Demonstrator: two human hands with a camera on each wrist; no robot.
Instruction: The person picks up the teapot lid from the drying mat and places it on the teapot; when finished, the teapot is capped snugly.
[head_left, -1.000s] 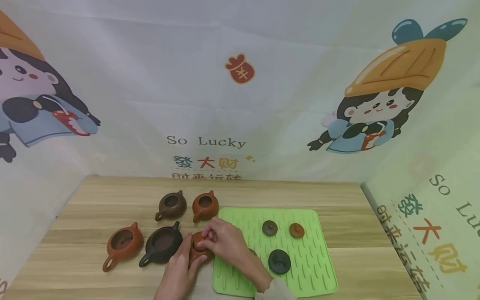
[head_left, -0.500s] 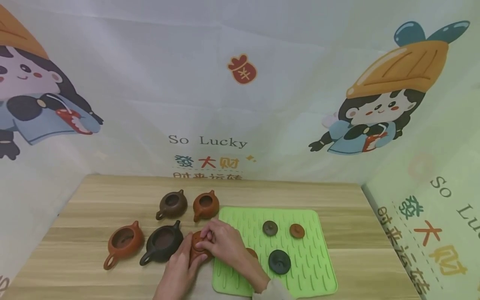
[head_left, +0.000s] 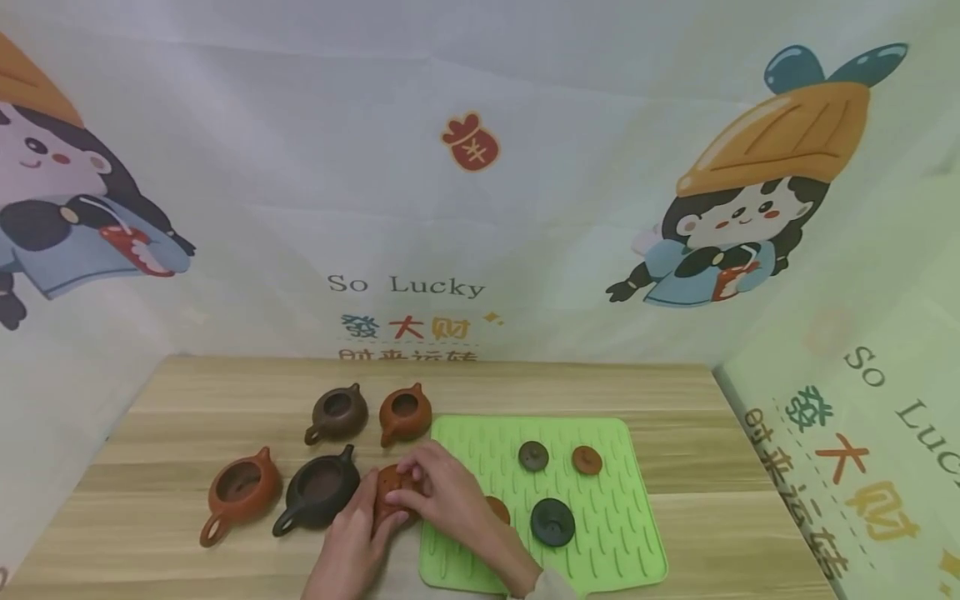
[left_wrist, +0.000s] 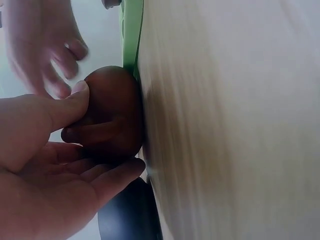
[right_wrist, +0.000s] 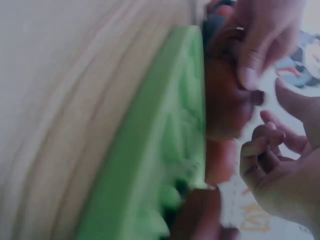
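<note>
A small reddish-brown clay teapot [head_left: 387, 500] stands on the table at the left edge of a green mat [head_left: 615, 550]. My left hand [head_left: 351, 533] grips its body, and in the left wrist view the thumb and fingers lie on either side of the teapot [left_wrist: 115, 110]. A lid with small holes sits in its opening, its knob [right_wrist: 258, 97] showing in the right wrist view. Close over the lid is my right hand [head_left: 450, 500]. In the right wrist view this hand [right_wrist: 290, 165] has thumb and loosely bent fingers apart, with nothing between them.
Left of the held pot stand a black teapot [head_left: 322, 492] and an orange one [head_left: 243, 487]. Behind are a brown teapot [head_left: 337, 412] and another orange one [head_left: 406, 414], all lidless. Several lids lie on the mat, including a black lid [head_left: 552, 522] and an orange lid [head_left: 587, 460].
The lid went from tilted, with a dark gap at the rim, to sitting down in the teapot's opening. My right fingers have let go of its knob. The left hand keeps its grip.
</note>
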